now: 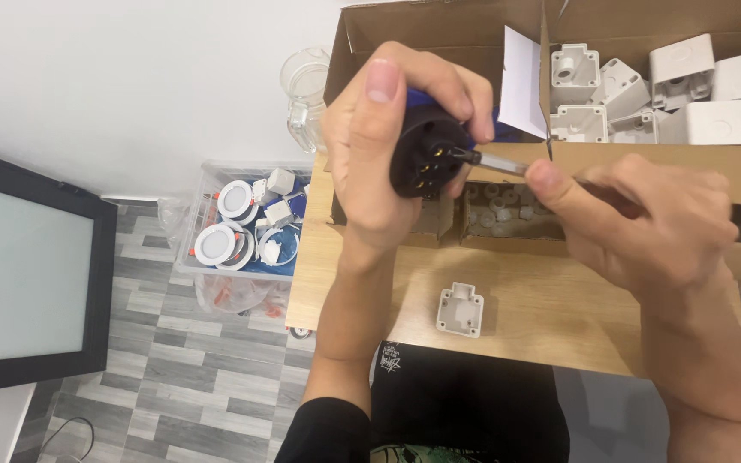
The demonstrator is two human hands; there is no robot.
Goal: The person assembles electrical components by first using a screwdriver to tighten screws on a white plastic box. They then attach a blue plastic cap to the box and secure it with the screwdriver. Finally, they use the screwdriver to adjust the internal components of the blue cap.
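Observation:
My left hand [388, 146] grips a round black and blue plug insert [426, 154], its face with brass terminals turned toward the right. In my right hand [645, 223] is a screwdriver [495, 163], and its tip sits against one terminal on the plug's face. Both hands are raised above a wooden table [542, 317]. A small white junction box [460, 309] lies open side up on the table below the hands.
A large cardboard box [439, 34] at the back holds several white junction boxes [688, 86]. A smaller carton [508, 214] holds small white parts. A clear bin [246, 227] of round white fittings stands on the floor at left, next to a glass jug [306, 94] and a dark-framed panel [27, 274].

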